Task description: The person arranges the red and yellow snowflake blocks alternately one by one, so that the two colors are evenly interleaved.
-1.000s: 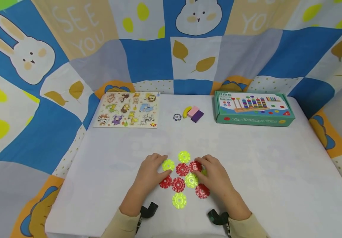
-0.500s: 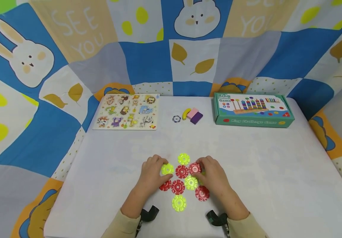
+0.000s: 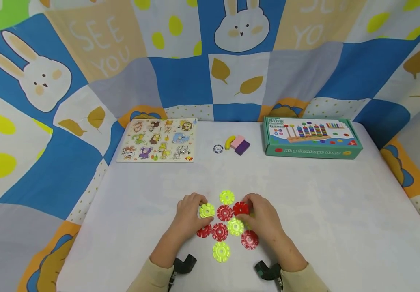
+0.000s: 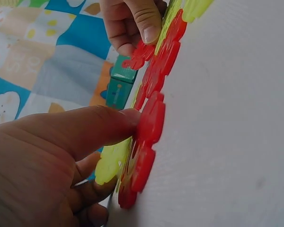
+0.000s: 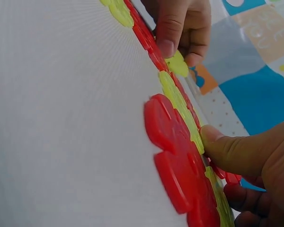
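My left hand [image 3: 188, 215] pinches a yellow-green notched plastic disc [image 3: 207, 210] between thumb and fingers. In the left wrist view that yellow-green disc [image 4: 109, 163] tilts up beside flat red ones. My right hand [image 3: 264, 215] pinches a red notched disc [image 3: 240, 208], its edge raised off the table in the left wrist view, where the red disc [image 4: 141, 54] shows by the fingers. Between the hands lie a red disc [image 3: 225, 213], another red disc [image 3: 219, 232] and a yellow-green disc [image 3: 235, 226]. My right hand mostly hides one more yellow-green disc.
On the white table [image 3: 140, 186], an animal puzzle board [image 3: 157, 140] lies at the back left. A blue-and-white chip [image 3: 218, 149], a toy banana [image 3: 229, 142], and pink and purple blocks [image 3: 242, 147] sit mid-back. A green game box [image 3: 313, 138] stands back right.
The red disc in my right hand has tilted and looks brighter. Both hands stay in nearly the same place, while the head view has shifted slightly, moving the scene down.
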A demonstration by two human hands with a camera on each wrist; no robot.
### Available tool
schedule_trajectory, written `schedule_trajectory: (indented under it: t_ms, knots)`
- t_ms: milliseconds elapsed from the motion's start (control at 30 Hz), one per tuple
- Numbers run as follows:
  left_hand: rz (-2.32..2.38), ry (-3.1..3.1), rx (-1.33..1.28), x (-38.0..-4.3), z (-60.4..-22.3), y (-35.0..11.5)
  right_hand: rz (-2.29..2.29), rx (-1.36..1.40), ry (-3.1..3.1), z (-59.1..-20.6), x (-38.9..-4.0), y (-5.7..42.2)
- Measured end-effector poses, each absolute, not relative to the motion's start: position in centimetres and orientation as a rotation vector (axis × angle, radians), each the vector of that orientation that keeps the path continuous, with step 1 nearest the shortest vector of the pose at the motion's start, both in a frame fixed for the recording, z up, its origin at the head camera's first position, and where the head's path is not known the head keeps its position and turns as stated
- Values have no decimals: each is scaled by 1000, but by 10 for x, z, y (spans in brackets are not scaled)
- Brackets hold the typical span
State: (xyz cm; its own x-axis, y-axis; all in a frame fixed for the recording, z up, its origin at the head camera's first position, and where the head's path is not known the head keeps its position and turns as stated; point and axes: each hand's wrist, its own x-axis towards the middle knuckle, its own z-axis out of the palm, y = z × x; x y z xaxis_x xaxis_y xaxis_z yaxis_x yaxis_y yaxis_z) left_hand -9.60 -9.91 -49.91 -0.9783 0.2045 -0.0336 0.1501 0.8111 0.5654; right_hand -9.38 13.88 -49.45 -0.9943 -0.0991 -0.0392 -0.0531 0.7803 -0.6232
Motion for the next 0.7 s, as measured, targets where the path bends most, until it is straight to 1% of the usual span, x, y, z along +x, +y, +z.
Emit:
schedule_trajectory:
  t_ms: [233,533,700]
  knots:
    - [920,2872,290,-94,-499,-99,-1004,-159,2902,-496,-94,141]
    - [996,2826,463,-91,-495,-103,-1053,-358,2905,-500,-91,142]
    - [1117,2756,436,-91,-496,-103,-1092,-408,2922,-502,-91,145]
